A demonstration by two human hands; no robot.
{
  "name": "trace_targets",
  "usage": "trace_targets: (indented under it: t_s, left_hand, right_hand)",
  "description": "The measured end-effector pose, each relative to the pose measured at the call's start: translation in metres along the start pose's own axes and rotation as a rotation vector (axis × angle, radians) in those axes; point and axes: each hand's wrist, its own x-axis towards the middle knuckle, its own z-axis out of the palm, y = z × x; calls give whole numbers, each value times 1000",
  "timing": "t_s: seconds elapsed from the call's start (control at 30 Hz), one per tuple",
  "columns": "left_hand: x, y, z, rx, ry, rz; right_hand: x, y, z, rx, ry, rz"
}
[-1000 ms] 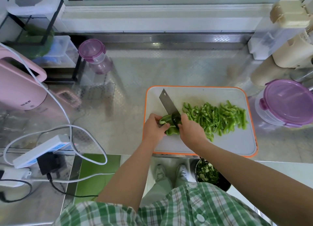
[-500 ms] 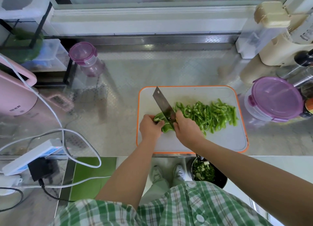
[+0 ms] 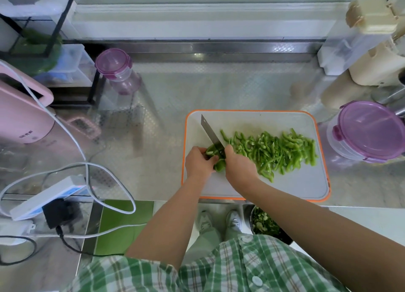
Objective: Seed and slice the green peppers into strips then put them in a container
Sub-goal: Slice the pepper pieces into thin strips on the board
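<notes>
Diagonally, the knife (image 3: 210,131) points far-left from the right grip (image 3: 240,166), which is curled round its handle. The left grip (image 3: 198,162) pinches the pepper piece (image 3: 217,163) near the cutting board's (image 3: 295,184) left edge. Cut strips (image 3: 276,151) spread rightward, with bare board nearer. A purple-lidded container (image 3: 368,131) stands closed beside it.
</notes>
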Motion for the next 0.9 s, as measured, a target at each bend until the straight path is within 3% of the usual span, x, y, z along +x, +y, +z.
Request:
trace_targets:
  t_s: [0.23, 0.43, 0.6, 0.9]
  left_hand:
    - [-14, 2, -15, 36, -102, 98]
    - [-14, 0, -10, -87, -11, 9]
    - [-3, -6, 3, -7, 49, 22]
    - [-3, 2, 6, 84, 68, 27]
  right_hand:
    - [3, 13, 1, 230, 64, 69]
    - [-4, 22, -10, 319, 120, -43]
    - [-16, 19, -15, 285, 91, -97]
    - [-19, 9, -5, 117, 13, 7]
